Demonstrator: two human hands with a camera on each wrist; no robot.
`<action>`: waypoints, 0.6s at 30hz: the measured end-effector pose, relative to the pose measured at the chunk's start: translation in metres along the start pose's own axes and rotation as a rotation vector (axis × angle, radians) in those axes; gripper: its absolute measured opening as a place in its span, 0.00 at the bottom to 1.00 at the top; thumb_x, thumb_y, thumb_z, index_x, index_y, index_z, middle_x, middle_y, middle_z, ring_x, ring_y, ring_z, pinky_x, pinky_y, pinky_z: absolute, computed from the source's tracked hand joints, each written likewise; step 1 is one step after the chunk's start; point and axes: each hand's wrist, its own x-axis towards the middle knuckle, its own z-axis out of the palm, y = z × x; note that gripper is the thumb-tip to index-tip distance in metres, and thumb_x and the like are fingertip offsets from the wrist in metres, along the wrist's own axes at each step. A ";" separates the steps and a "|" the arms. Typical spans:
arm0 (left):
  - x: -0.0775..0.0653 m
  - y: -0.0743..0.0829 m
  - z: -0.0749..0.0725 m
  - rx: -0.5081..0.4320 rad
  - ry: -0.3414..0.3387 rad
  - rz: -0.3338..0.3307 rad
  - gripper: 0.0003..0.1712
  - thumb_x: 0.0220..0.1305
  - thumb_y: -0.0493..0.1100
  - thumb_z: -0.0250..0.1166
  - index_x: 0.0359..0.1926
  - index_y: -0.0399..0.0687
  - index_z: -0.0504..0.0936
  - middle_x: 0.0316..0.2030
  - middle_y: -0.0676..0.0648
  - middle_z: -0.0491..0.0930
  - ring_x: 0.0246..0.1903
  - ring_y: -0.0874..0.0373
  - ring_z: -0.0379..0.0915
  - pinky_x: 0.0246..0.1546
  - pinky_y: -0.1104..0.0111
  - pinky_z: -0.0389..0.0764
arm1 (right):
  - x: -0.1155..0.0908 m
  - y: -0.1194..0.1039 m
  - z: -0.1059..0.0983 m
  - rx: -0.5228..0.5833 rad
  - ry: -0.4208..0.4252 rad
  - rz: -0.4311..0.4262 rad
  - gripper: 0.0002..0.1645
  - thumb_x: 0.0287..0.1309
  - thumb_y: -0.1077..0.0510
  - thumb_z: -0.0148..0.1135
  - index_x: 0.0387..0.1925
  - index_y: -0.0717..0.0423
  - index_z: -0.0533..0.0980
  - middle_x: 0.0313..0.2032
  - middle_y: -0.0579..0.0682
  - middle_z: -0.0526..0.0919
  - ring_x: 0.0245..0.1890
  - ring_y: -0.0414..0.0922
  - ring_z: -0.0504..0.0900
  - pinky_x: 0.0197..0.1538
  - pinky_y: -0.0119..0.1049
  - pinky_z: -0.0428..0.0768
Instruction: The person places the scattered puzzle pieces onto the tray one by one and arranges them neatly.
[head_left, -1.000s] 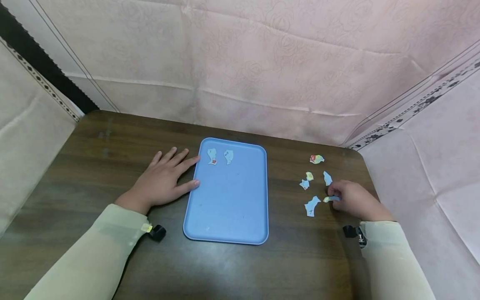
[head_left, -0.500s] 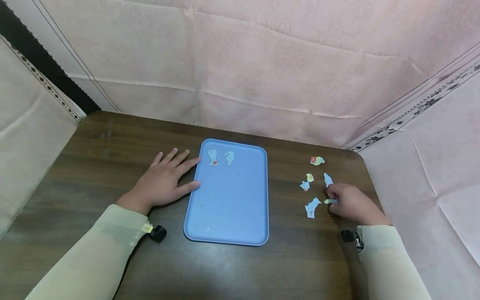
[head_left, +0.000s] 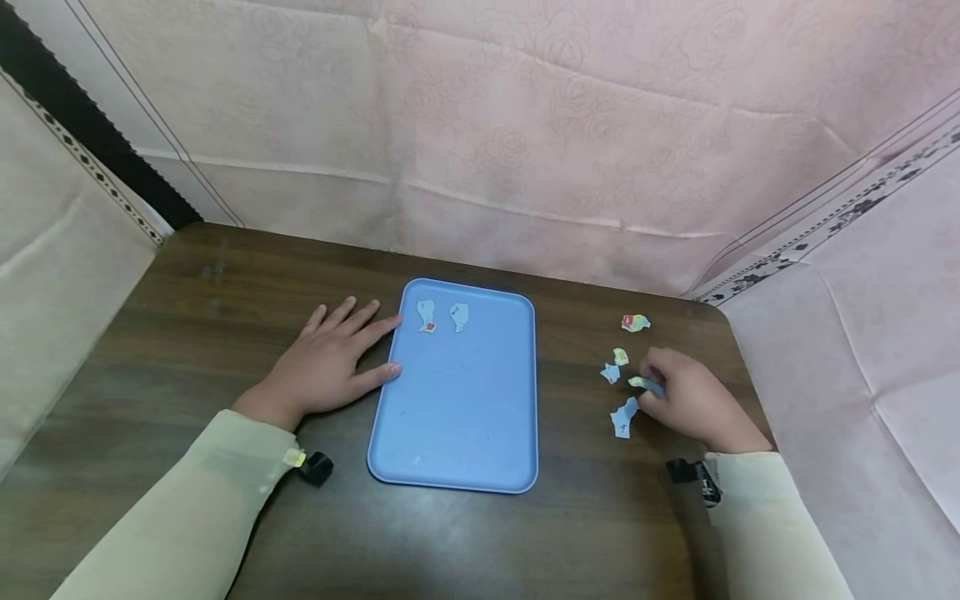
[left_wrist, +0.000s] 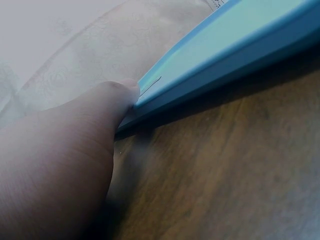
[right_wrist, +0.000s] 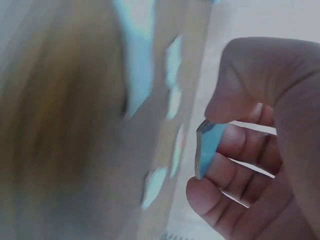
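My right hand (head_left: 693,396) pinches a flat puzzle piece (head_left: 647,385), blue with a yellow-green end. In the right wrist view this piece (right_wrist: 209,145) stands on edge between thumb and fingers, up off the table. Just beside the hand lies a larger light-blue puzzle piece (head_left: 624,418). My left hand (head_left: 318,362) is spread flat on the table, its index fingertip and thumb at the left rim of a blue tray (head_left: 457,417). Two pale blue puzzle pieces, one with a red spot (head_left: 426,317) and one plainer (head_left: 459,317), lie in the tray's far left.
Further back on the right lie a red-and-yellow piece (head_left: 636,322), a small yellow piece (head_left: 621,357) and a small blue piece (head_left: 611,372). The brown table (head_left: 570,533) ends at a pale patterned cloth (head_left: 525,125) behind and at both sides.
My right hand has picked up the blue-and-yellow piece and moved slightly left with it. It now covers the light-blue piece that lay behind it. My left hand and the tray stay put.
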 end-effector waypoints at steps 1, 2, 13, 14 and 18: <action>0.000 0.000 0.000 0.000 0.001 0.000 0.50 0.78 0.86 0.46 0.91 0.78 0.54 0.91 0.45 0.53 0.92 0.34 0.39 0.87 0.28 0.38 | 0.001 -0.005 -0.001 0.002 0.024 -0.022 0.13 0.59 0.64 0.74 0.40 0.48 0.78 0.32 0.47 0.75 0.35 0.45 0.74 0.36 0.38 0.73; 0.000 0.000 0.000 0.001 0.002 0.001 0.50 0.78 0.86 0.46 0.91 0.78 0.54 0.91 0.45 0.54 0.92 0.34 0.39 0.87 0.28 0.38 | 0.003 -0.009 -0.002 0.004 0.050 -0.048 0.14 0.58 0.65 0.74 0.41 0.47 0.79 0.32 0.47 0.75 0.35 0.44 0.74 0.36 0.37 0.72; 0.000 0.000 0.000 -0.003 0.004 0.002 0.50 0.78 0.86 0.46 0.91 0.77 0.54 0.91 0.44 0.54 0.92 0.34 0.39 0.87 0.28 0.38 | 0.027 -0.055 -0.010 0.083 0.202 -0.191 0.12 0.62 0.67 0.70 0.39 0.46 0.79 0.32 0.45 0.77 0.35 0.42 0.72 0.38 0.36 0.75; 0.000 0.000 0.000 -0.001 0.003 0.001 0.50 0.78 0.86 0.46 0.91 0.77 0.54 0.91 0.44 0.54 0.92 0.34 0.39 0.87 0.28 0.38 | 0.030 -0.059 -0.010 0.087 0.204 -0.194 0.12 0.61 0.67 0.69 0.39 0.46 0.79 0.33 0.44 0.78 0.35 0.42 0.73 0.38 0.37 0.76; 0.000 0.000 0.000 -0.001 0.001 0.003 0.50 0.78 0.86 0.46 0.91 0.77 0.54 0.91 0.44 0.54 0.92 0.34 0.39 0.87 0.28 0.37 | 0.041 -0.075 -0.011 0.101 0.198 -0.188 0.12 0.62 0.65 0.69 0.42 0.46 0.80 0.35 0.46 0.80 0.35 0.44 0.75 0.38 0.40 0.79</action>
